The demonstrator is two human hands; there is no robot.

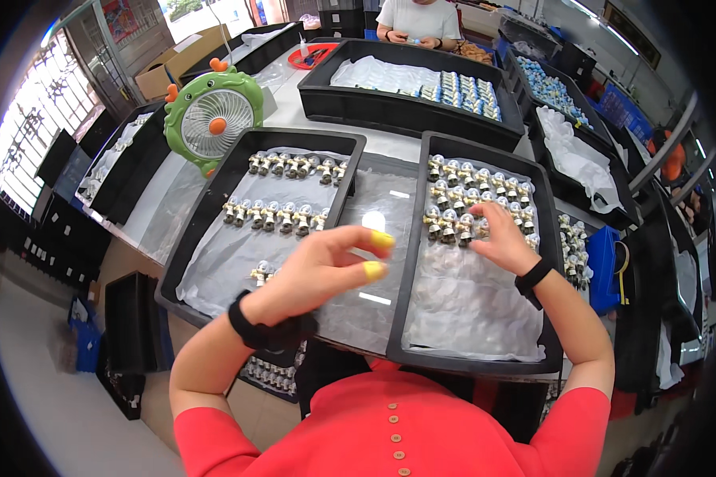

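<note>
My left hand (326, 266) is raised over the gap between two black trays. Yellow covers sit on its thumb and index fingertip, which are apart with nothing between them. Inside the right tray (399, 306), my right hand (505, 241) has thumb and index finger curved around a small white-and-gold figurine (481, 228) in the nearest row. Several similar figurines (448, 222) fill the tray's far half; my hand hides some of them. In the left tray (195, 238) stand two rows of figurines (270, 213), and a nearer figurine (261, 273) is partly covered by my left arm.
A green fan (215, 115) stands beyond the left tray. Behind both trays, a larger black tray (406, 111) holds blue-and-white figurines; a person in white (422, 24) works behind it. More trays line the right side, near a blue bin (606, 270).
</note>
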